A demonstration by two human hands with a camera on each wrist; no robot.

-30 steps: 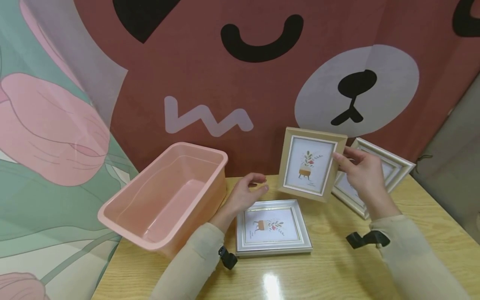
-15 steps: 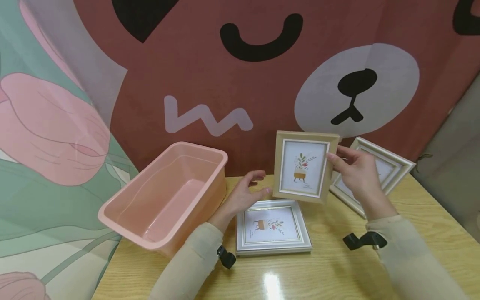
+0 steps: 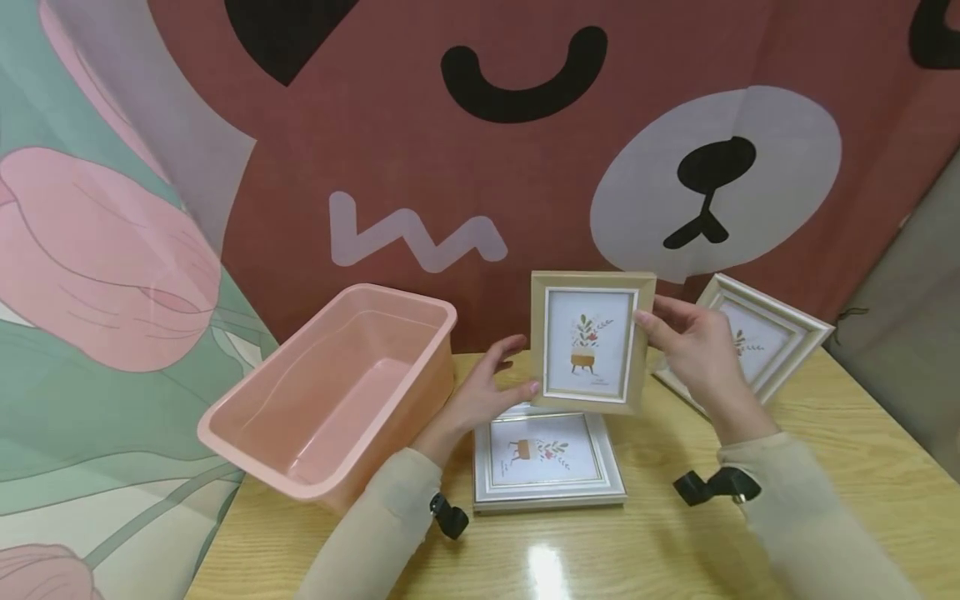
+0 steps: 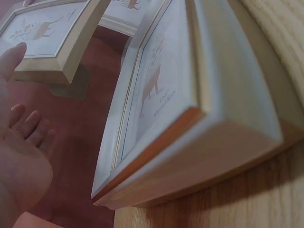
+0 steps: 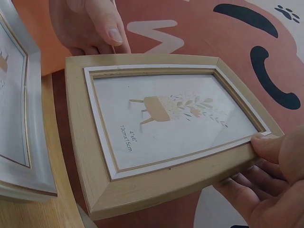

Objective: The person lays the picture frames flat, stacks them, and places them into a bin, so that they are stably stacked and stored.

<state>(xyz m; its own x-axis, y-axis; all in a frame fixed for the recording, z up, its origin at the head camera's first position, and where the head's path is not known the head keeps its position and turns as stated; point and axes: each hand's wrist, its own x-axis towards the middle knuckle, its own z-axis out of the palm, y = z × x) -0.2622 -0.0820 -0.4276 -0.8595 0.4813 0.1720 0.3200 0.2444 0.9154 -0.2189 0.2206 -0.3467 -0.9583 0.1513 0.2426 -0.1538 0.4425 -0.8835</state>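
Observation:
My right hand (image 3: 697, 358) pinches the right edge of a light wood picture frame (image 3: 588, 342), thumb on the front and fingers behind. The frame is held upright above the table, its plant-stool print facing me. My left hand (image 3: 480, 396) is by the frame's left edge with fingers apart from the thumb. In the left wrist view its thumb overlaps the print; contact is unclear. Below, a silver-white picture frame (image 3: 543, 454) lies face up on the table. Behind my right hand, a champagne-coloured picture frame (image 3: 780, 337) leans tilted against the backdrop, partly hidden.
On the left of the wood-grain table (image 3: 645, 550) stands a pink plastic basin (image 3: 427, 396); no contents show inside. A backdrop cloth (image 3: 405, 308) with a cartoon bear rises directly behind. Black straps (image 3: 720, 485) hang at both wrists.
My right hand has brought the wood frame left and slightly down, turning it more upright, until it nears my left hand and covers the silver-white frame's top edge. The left hand barely moved.

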